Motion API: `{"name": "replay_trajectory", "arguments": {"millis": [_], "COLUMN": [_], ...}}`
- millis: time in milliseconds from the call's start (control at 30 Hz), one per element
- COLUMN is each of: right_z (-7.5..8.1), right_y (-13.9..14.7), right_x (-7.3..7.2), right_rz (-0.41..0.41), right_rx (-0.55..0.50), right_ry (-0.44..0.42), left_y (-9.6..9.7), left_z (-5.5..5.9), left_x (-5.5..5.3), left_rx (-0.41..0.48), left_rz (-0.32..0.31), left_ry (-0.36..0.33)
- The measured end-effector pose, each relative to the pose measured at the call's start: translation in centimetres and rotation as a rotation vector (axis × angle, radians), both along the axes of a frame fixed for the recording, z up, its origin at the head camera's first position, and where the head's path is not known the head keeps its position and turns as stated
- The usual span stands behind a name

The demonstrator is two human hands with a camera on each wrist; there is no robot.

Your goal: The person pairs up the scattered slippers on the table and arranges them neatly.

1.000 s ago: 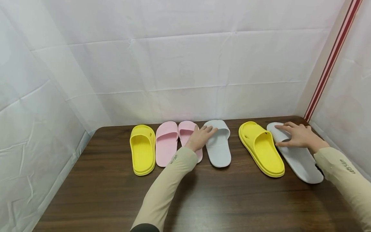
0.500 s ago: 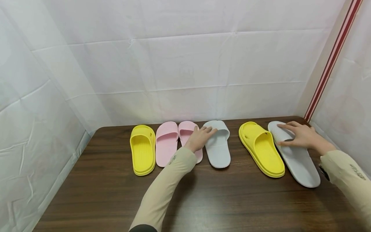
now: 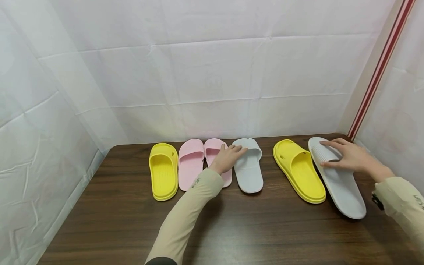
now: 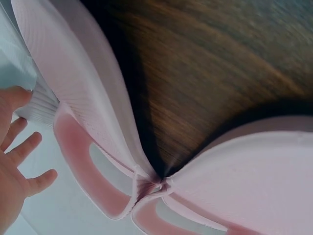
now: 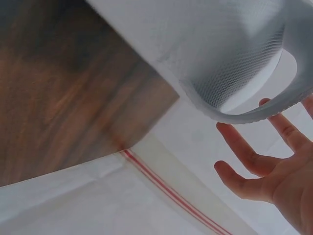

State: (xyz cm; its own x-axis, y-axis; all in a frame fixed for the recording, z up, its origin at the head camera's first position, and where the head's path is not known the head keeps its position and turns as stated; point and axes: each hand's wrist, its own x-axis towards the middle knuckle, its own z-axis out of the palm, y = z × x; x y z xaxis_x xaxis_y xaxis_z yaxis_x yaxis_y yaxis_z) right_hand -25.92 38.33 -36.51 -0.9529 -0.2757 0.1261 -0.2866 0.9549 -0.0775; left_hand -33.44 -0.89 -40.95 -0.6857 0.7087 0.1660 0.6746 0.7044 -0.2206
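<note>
My right hand (image 3: 354, 156) holds the strap of a grey slipper (image 3: 346, 191) at the far right of the table. Its thumb lies at the strap's open edge, with the other fingers over the strap. In the right wrist view, fingertips meet the rim of the slipper's strap (image 5: 244, 117). A shadow shows along the slipper's left side. My left hand (image 3: 226, 159) reaches across a pink slipper (image 3: 213, 147) to a second grey slipper (image 3: 249, 176). Its fingers touch that strap, loosely spread. In the left wrist view, they overlap the second grey slipper (image 4: 41, 105).
A yellow slipper (image 3: 303, 175) lies just left of the right-hand grey one. Another yellow slipper (image 3: 163, 176) and a pink slipper (image 3: 190, 165) stand further left. All are on a dark wooden table (image 3: 116, 221), with white sheet walls (image 3: 212, 73) behind and beside it.
The right hand has moved slightly right, and its grey slipper has shifted with it, the heel end swinging nearer to me. The left hand and its grey slipper have edged slightly left.
</note>
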Motion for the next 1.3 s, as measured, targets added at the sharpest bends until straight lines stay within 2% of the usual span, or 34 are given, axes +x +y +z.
{"name": "replay_trajectory", "arguments": {"millis": [267, 467, 733, 1000, 1300], "right_z": [1.9, 2.8, 3.2, 2.9, 1.8], "right_y": [-2.6, -5.2, -9.4, -13.2, -15.6], "right_x": [0.1, -0.9, -2.9, -5.8, -8.6], "right_rz": [0.031, 0.037, 0.078, 0.118, 0.075], "right_rx": [-0.063, -0.079, -0.093, -0.113, -0.068], "right_ry": [-0.022, -0.046, -0.094, -0.115, -0.138], "left_y": [-0.3, -0.6, -0.8, -0.7, -0.5], "left_z": [0.1, 0.1, -0.2, 0.0, 0.1], "left_x": [0.0, -0.1, -0.4, -0.6, -1.0], "left_rx": [-0.010, -0.010, -0.014, -0.047, -0.053], "left_rz": [0.009, 0.034, 0.057, 0.082, 0.115], "left_ry": [-0.019, -0.028, 0.004, 0.000, -0.007]}}
